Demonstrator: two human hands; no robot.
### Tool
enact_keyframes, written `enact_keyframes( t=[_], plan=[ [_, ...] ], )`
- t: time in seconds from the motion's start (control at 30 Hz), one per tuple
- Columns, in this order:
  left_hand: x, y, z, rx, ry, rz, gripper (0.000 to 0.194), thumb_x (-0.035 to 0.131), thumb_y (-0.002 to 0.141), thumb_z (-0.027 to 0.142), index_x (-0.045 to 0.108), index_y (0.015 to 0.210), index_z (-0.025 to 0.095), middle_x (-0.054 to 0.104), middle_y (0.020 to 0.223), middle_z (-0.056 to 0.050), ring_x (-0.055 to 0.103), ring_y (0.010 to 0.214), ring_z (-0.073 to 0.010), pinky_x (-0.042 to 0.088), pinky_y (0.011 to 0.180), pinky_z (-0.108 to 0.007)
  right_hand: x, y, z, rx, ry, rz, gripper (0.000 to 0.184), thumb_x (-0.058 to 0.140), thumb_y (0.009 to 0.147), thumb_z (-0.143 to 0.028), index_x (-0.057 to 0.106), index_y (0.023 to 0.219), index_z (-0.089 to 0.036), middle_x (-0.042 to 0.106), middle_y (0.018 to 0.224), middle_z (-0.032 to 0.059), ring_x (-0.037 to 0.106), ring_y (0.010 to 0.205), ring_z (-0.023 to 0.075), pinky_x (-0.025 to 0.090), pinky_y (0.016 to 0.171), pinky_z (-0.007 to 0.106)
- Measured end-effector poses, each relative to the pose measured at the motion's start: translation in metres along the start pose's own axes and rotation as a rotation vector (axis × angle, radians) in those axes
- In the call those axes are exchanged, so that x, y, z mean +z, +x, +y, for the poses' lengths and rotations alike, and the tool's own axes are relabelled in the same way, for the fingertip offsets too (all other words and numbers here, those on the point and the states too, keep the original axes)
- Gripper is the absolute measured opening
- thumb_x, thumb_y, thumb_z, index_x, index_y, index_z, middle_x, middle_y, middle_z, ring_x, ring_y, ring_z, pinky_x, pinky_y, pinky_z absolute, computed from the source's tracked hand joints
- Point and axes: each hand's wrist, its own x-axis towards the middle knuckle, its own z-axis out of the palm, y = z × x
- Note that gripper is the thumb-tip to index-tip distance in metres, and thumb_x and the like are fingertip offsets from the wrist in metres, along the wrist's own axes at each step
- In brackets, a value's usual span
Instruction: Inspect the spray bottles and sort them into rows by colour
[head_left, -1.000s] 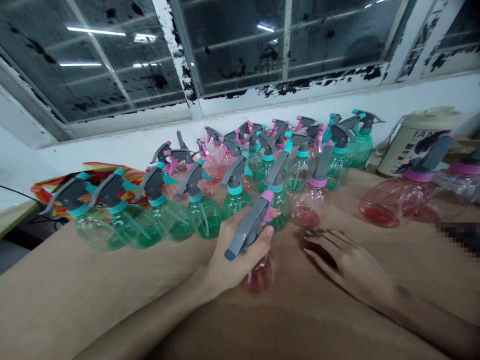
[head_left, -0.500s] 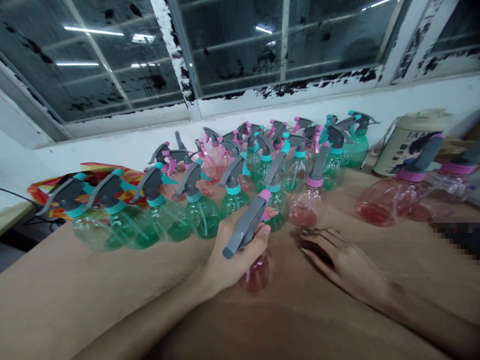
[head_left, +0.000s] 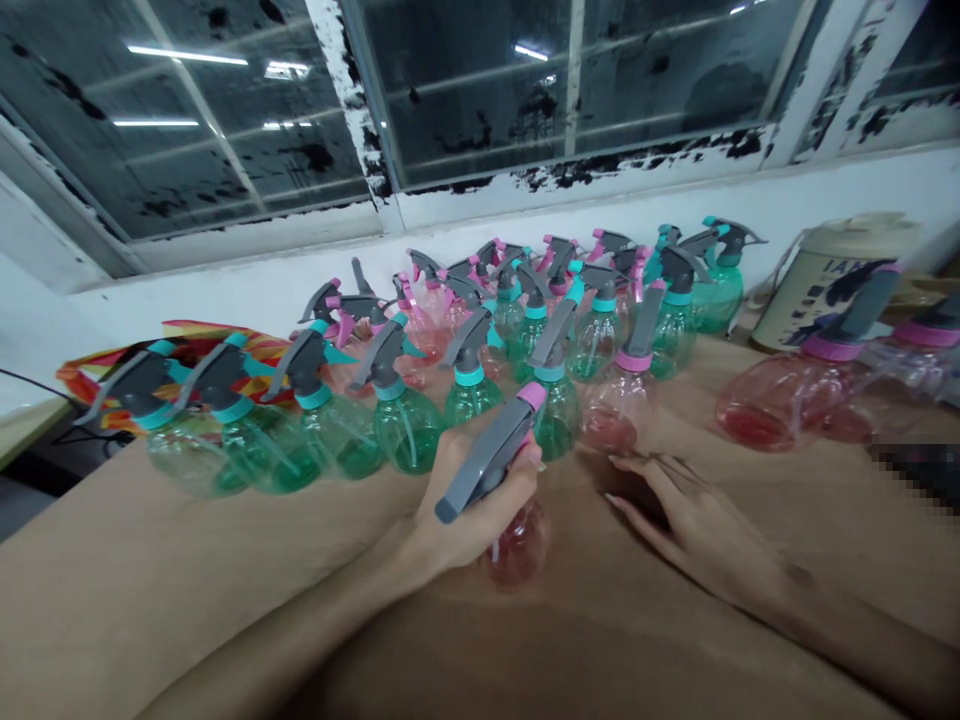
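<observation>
My left hand [head_left: 472, 500] is wrapped round the neck of a pink spray bottle [head_left: 517, 550] with a grey trigger head, which stands on the table. Its collar is hidden by my fingers. My right hand [head_left: 682, 510] rests on the wood to the right, fingers stretched forward and slightly curved, holding nothing. Just beyond its fingertips stands another pink spray bottle [head_left: 611, 415]. Ahead of my left hand is a green spray bottle [head_left: 556, 410] with a turquoise collar.
Several green bottles [head_left: 409, 430] form a row to the left, with more pink and green ones behind. Another pink bottle [head_left: 765, 405] and a beige canister [head_left: 832, 265] stand at the right. Colourful cloth or plastic [head_left: 202, 345] lies at the back left, below the window [head_left: 480, 90].
The grey trigger head in my left hand has turned slightly, its rear end now a little further left. My right hand has barely shifted, and the view has moved slightly.
</observation>
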Motion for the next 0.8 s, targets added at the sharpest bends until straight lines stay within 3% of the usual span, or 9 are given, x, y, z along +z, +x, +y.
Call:
enact_keyframes(
  t=[0.13, 0.3, 0.8],
  plan=[
    [0.0, 0.002, -0.003, 0.037, -0.005, -0.012, 0.01, 0.048, 0.082, 0.025, 0.058, 0.081, 0.023, 0.057, 0.068, 0.002, 0.054, 0.056, -0.0128, 0.049, 0.058, -0.026, 0.0, 0.0, 0.0, 0.005, 0.002, -0.001, 0.03, 0.044, 0.089, -0.036, 0.051, 0.111, -0.017, 0.064, 0.096, 0.0104, 0.061, 0.089, 0.0249, 0.049, 0.078, 0.042],
    [0.0, 0.005, -0.009, 0.058, -0.059, -0.062, 0.02, 0.048, 0.083, 0.027, 0.06, 0.099, 0.022, 0.059, 0.071, 0.001, 0.056, 0.057, -0.0145, 0.052, 0.063, -0.029, 0.0, 0.0, -0.001, 0.005, 0.013, -0.016, 0.029, 0.044, 0.089, -0.035, 0.051, 0.11, -0.016, 0.063, 0.098, 0.0113, 0.06, 0.092, 0.0255, 0.047, 0.08, 0.045],
    [0.002, 0.003, -0.012, 0.059, -0.079, -0.056, 0.022, 0.047, 0.084, 0.028, 0.059, 0.102, 0.023, 0.056, 0.069, 0.001, 0.05, 0.055, -0.0142, 0.05, 0.061, -0.03, -0.002, 0.0, 0.0, -0.022, -0.01, -0.004, 0.031, 0.043, 0.089, -0.034, 0.05, 0.111, -0.014, 0.063, 0.096, 0.0118, 0.059, 0.09, 0.0264, 0.047, 0.079, 0.045]
  ],
)
